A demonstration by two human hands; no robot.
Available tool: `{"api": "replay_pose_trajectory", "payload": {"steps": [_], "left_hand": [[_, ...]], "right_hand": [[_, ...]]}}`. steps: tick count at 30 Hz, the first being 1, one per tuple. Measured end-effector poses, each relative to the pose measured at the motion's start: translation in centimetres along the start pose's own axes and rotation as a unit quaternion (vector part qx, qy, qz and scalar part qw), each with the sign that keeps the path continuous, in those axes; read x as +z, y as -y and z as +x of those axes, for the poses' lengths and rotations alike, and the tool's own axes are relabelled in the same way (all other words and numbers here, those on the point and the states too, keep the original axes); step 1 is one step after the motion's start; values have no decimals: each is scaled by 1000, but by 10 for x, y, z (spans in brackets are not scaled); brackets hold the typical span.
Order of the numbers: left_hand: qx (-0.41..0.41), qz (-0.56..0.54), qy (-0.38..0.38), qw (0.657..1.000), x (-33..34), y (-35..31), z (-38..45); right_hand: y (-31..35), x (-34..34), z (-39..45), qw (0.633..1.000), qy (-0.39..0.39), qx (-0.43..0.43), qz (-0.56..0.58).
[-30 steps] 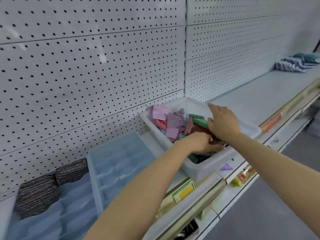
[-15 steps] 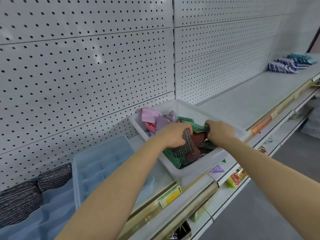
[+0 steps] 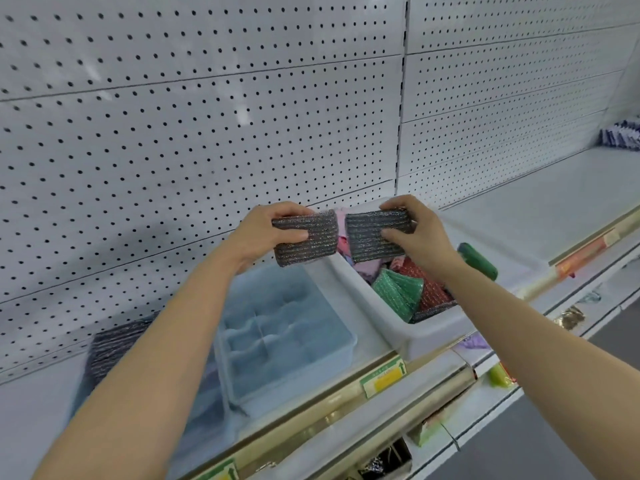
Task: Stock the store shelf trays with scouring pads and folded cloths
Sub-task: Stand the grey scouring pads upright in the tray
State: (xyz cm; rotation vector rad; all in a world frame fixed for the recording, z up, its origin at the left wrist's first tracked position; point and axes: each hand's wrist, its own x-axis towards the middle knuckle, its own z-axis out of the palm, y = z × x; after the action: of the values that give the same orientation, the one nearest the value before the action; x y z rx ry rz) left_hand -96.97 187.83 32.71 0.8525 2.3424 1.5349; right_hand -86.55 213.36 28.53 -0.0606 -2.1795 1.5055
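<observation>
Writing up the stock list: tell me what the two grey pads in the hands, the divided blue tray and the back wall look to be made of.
Left grey pad and right grey pad: probably knitted metallic mesh; ribbed rows glint.
Blue tray: looks like translucent plastic, smooth, with moulded dividers.
Back wall: painted pegboard, likely sheet metal; even rows of round holes, slight sheen.
</observation>
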Motion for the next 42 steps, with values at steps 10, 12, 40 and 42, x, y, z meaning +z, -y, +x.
{"api": "replay_pose_trajectory", "payload": {"steps": [10, 12, 40, 42], "left_hand": [[-119, 56, -134, 982, -123, 62, -113], [-147, 77, -150, 975, -145, 78, -133], [-195, 604, -94, 767, -119, 255, -204], [-198, 601, -92, 769, -121, 251, -199]], "right_hand": [[31, 154, -19, 992, 113, -5, 61], [34, 179, -22, 990, 126, 2, 65], [6, 379, -39, 906, 210, -116, -348], [2, 384, -39, 859, 239, -144, -430]]}}
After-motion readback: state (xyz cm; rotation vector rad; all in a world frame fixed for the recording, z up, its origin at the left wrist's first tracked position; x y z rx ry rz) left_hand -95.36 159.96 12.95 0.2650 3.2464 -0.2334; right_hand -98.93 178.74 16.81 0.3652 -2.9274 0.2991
